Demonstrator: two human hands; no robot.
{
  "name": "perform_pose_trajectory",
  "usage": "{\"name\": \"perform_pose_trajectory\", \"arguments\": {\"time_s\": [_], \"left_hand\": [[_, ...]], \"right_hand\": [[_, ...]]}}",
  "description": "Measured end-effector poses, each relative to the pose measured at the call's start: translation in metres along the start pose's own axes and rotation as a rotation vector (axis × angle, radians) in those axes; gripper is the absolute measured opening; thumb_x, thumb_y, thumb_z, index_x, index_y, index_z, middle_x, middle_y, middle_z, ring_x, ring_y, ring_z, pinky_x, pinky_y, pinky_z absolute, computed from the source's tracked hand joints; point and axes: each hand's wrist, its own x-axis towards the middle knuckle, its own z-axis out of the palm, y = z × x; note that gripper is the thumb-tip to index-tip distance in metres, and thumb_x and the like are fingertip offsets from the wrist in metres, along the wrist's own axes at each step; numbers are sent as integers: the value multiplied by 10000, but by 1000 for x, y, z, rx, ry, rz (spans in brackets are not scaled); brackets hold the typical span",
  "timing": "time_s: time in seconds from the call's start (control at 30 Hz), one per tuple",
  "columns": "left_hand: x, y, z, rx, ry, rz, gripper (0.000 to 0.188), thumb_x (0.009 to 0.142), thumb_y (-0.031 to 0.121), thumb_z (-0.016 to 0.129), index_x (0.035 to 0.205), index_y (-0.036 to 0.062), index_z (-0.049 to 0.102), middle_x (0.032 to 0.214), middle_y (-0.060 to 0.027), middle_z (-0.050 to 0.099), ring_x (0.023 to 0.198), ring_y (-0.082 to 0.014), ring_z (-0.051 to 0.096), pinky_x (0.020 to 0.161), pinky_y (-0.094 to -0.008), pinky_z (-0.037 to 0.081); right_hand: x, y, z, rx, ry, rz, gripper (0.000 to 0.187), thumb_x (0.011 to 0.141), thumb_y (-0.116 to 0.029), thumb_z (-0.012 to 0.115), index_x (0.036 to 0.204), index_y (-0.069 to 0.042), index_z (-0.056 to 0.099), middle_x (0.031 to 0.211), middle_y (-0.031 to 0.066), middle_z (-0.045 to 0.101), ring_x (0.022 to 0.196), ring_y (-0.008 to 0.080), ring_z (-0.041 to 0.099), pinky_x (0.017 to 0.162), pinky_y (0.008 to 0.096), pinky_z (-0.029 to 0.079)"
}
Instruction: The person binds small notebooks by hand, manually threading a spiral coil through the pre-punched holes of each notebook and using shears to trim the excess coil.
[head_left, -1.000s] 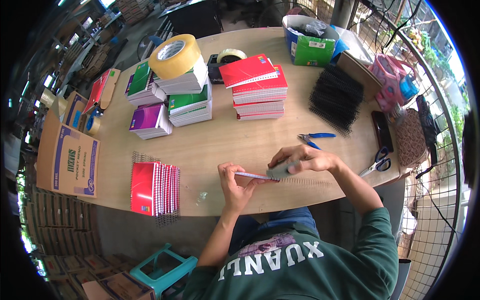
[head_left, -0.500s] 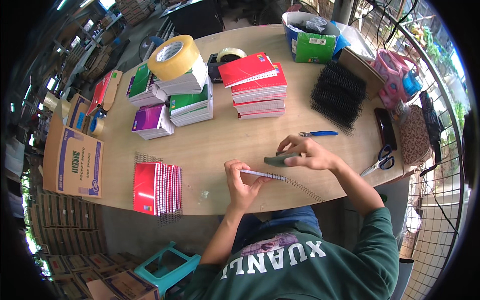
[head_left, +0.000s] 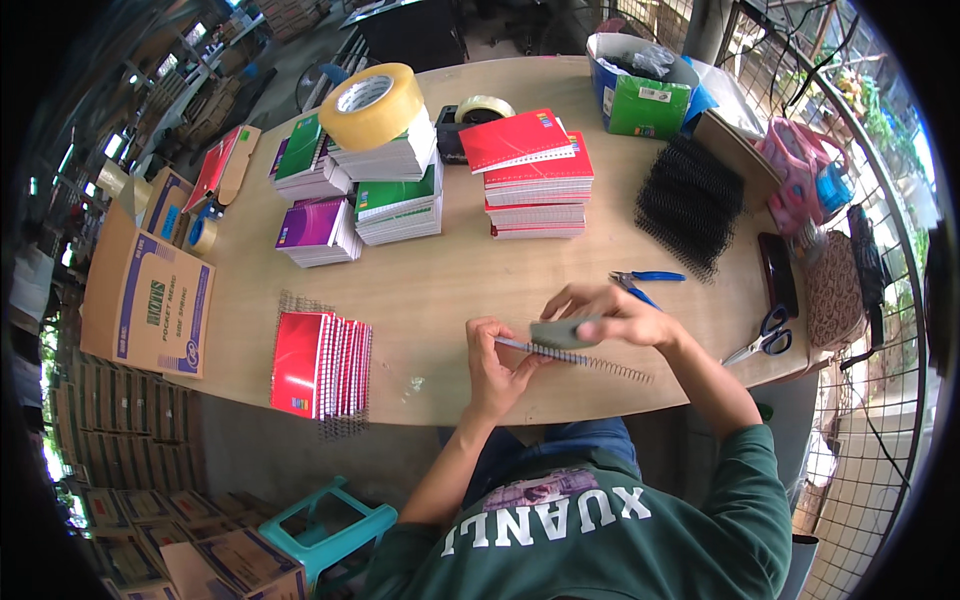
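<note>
Near the table's front edge, my left hand [head_left: 490, 375] pinches a small notebook [head_left: 513, 345], held edge-on so its cover cannot be seen. A dark wire spiral [head_left: 622, 369] runs along the notebook's edge, and its loose end sticks out to the right. My right hand [head_left: 622, 316] grips a flat grey-green pad [head_left: 555, 334] between thumb and fingers, resting it on or just above the spiral. Blue-handled cutters [head_left: 655, 276] lie just beyond my right hand. To the left sits a row of red spiral notebooks [head_left: 302, 365].
Stacks of red notebooks [head_left: 540, 185] and green notebooks [head_left: 400, 205] stand farther back, with a tape roll [head_left: 372, 108] on top. Black spirals [head_left: 690, 205] are heaped at the right, above scissors [head_left: 765, 338] and a phone [head_left: 776, 275]. A carton [head_left: 150, 305] stands at the left edge.
The pad in my right hand has come down and turned against the spiral. Less of the spiral sticks out beyond the notebook. The whole view has shifted slightly.
</note>
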Motion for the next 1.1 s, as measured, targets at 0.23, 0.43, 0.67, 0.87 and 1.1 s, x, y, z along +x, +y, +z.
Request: {"name": "perform_pose_trajectory", "arguments": {"time_s": [0.23, 0.43, 0.67, 0.87, 1.1], "left_hand": [[1, -19, -20, -728, 76, -343, 469, 876, 67, 771, 1198, 58, 430, 1045, -93, 555, 964, -183, 585, 894, -319, 512], [9, -33, -27, -773, -13, -409, 547, 857, -19, 759, 1256, 87, 401, 953, -68, 625, 885, -157, 650, 799, -313, 593], [11, -38, -29, -798, -24, -428, 593, 835, -57, 759, 1279, 85, 392, 965, -83, 636, 923, -157, 662, 808, -302, 604], [5, -33, -29, -802, -49, -383, 555, 855, -81, 725, 1278, 79, 404, 972, -92, 645, 924, -157, 665, 824, -301, 596], [5, -33, -28, -822, -10, -339, 520, 876, -97, 689, 1287, 79, 423, 986, -93, 626, 948, -149, 650, 826, -295, 594]], "right_hand": [[6, 5, 4, 189, 93, -57, 347, 911, -308, 697, 1100, -23, 754, 1185, 188, 621, 1057, 325, 622, 918, 401, 501], [11, 10, 3, 488, 83, -52, 374, 924, -335, 683, 1027, 17, 758, 1190, 167, 614, 1043, 290, 619, 867, 391, 499], [16, 5, -4, 248, 63, 55, 469, 950, -368, 629, 898, 90, 719, 1242, 153, 600, 939, 225, 599, 836, 346, 475], [7, 16, 26, 59, 5, 142, 499, 933, -413, 647, 929, 78, 737, 1240, 142, 600, 1000, 203, 560, 837, 339, 453], [9, 13, 20, 15, 31, 110, 538, 918, -474, 655, 965, 53, 754, 1236, 171, 599, 952, 243, 609, 828, 364, 487]]}}
